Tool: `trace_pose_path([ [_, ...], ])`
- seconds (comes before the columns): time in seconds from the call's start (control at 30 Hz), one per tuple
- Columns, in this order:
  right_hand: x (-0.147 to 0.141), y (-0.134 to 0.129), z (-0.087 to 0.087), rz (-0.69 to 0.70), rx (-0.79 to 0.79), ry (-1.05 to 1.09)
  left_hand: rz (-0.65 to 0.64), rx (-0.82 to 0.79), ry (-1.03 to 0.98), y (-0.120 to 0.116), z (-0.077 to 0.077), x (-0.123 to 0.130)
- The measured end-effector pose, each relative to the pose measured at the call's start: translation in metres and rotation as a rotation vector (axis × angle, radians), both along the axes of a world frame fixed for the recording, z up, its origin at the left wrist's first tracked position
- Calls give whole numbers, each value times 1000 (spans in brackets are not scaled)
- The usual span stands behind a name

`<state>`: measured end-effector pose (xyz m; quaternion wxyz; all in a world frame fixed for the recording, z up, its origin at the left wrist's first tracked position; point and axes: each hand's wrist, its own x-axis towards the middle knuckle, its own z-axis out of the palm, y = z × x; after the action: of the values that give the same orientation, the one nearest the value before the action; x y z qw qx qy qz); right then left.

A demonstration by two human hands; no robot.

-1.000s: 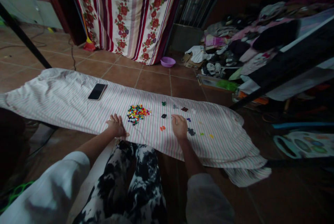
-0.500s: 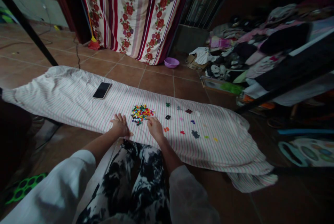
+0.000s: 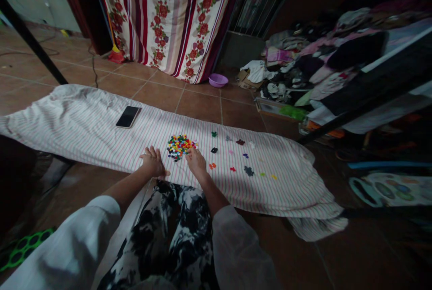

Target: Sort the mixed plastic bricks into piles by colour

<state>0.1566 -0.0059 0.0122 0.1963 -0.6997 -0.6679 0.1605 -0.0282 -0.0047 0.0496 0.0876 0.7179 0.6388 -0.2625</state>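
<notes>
"Small coloured pieces point(image 3: 178, 145): where, pointing how?"

"Heaped midway between the striped cloth's point(image 3: 84, 123) near and far edges; roundish, no clear long axis or heading. Single-colour clusters point(image 3: 249, 171) sat toward the right end, probably spaced to keep colours distinct."

"Hands?"

"Left hand point(image 3: 152, 162) lay spread by the near edge, nothing visibly held, perhaps bracing. Right hand point(image 3: 196, 160) was at the pieces; couldn't tell its grasp."

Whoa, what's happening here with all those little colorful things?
A person's right hand is at the near right edge of a mixed pile of tiny pieces; whether it holds one is too small to tell. The left hand rests on the striped cloth, beside the pile. Small groups, mostly one color each, lie to the right. A phone lies farther left.
</notes>
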Motion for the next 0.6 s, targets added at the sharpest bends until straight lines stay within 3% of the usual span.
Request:
trace_pose_path([
  [0.6,-8,-9,-10,-111,130,-59,-18,5,1,-4,10,1],
])
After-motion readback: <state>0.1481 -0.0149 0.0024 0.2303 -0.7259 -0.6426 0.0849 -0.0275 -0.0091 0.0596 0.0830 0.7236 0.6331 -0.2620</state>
